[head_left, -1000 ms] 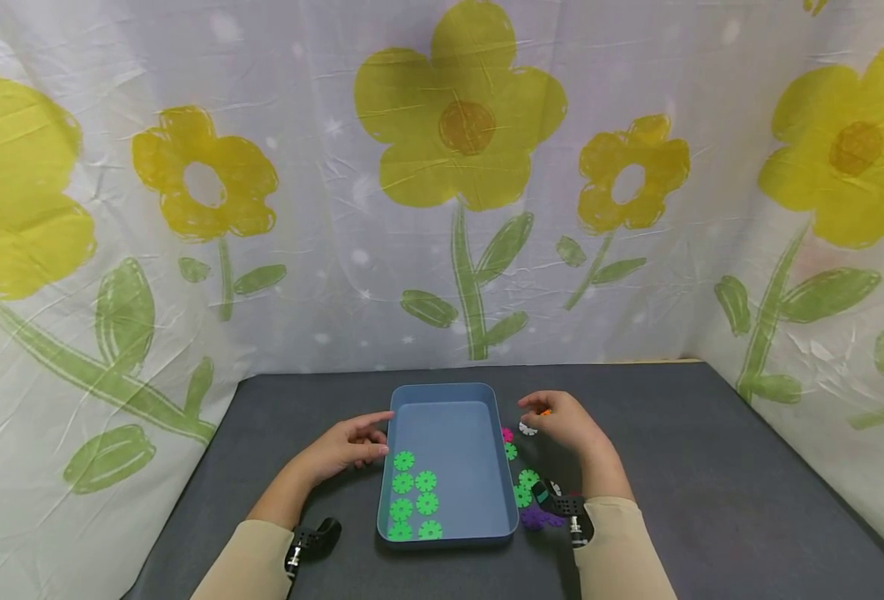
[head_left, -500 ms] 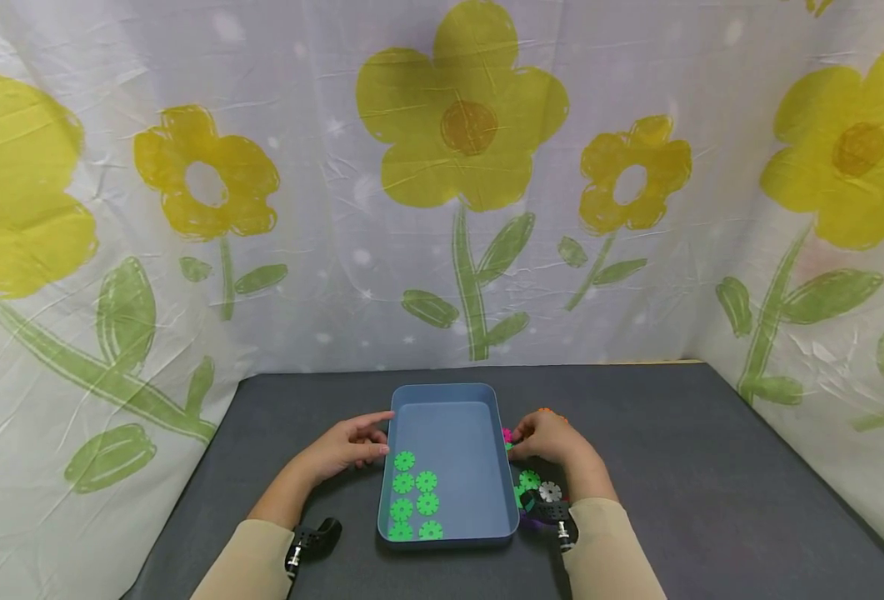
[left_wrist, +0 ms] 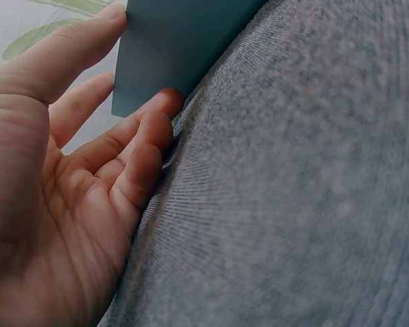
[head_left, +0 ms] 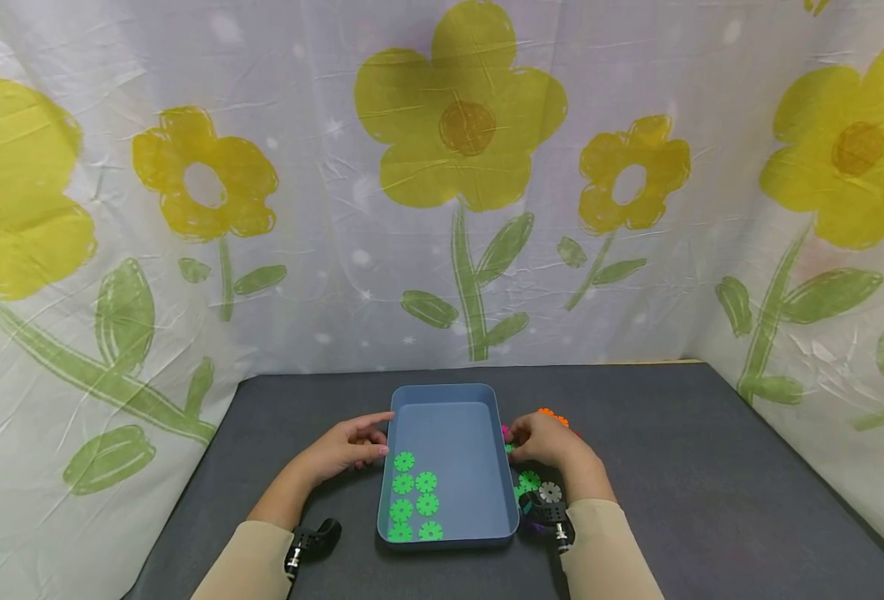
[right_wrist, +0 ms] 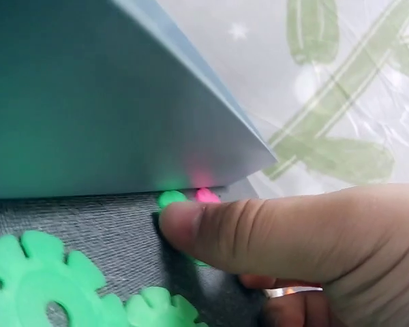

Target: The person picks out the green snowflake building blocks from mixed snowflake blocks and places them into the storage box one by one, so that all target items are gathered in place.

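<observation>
Head view: the left hand (head_left: 347, 447) rests relaxed, fingers straight against the blue tray (head_left: 486, 517), apparently steadying it. The right hand (head_left: 546, 439) curls its fingers onto a green snowflake disc (right_wrist: 174, 199) lying on the bench (head_left: 711, 483) beside the tray wall; whether it is pinched I cannot tell.

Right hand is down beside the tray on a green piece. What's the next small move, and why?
Probably close the right hand on the green snowflake disc under its thumb and lift it clear of the blue tray wall. Six green discs already lie inside, and the left hand rests open against the tray's left edge, steadying it.
</observation>
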### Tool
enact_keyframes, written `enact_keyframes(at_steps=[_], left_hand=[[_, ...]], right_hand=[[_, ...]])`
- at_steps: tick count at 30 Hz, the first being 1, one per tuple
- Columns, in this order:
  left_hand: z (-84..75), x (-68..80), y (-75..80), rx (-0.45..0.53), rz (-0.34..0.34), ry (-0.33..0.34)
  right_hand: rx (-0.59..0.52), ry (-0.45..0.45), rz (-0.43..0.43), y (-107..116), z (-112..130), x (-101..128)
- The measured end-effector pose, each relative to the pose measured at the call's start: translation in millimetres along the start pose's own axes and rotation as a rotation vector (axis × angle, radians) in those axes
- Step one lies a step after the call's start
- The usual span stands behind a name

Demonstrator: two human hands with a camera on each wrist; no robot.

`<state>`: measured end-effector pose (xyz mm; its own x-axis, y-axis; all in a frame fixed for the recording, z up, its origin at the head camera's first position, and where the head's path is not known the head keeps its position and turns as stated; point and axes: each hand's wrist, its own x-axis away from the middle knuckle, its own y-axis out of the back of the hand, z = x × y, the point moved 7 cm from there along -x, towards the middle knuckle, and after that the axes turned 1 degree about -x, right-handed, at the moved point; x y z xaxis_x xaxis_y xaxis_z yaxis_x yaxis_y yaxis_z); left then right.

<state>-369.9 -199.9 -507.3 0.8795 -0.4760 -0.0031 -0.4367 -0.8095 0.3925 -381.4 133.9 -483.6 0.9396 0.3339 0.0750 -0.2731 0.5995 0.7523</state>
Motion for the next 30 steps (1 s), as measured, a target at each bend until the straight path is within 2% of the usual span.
enact_keyframes(at_steps=[5, 17, 30], left_hand=[[-1.2, 0.8, -0.6, 0.008, 0.001, -0.002], [0.2, 1.1, 0.1, -0.003, -0.011, 0.007], [0.3, 1.0, -0.1, -0.009, -0.017, 0.017]], right_hand=[[-0.018, 0.012, 0.031, 0.1, 0.7, 1.3], [0.146, 0.029, -0.038, 1.4, 5.3, -3.7], [0.113, 0.021, -0.084, -1.0, 3.4, -4.6]])
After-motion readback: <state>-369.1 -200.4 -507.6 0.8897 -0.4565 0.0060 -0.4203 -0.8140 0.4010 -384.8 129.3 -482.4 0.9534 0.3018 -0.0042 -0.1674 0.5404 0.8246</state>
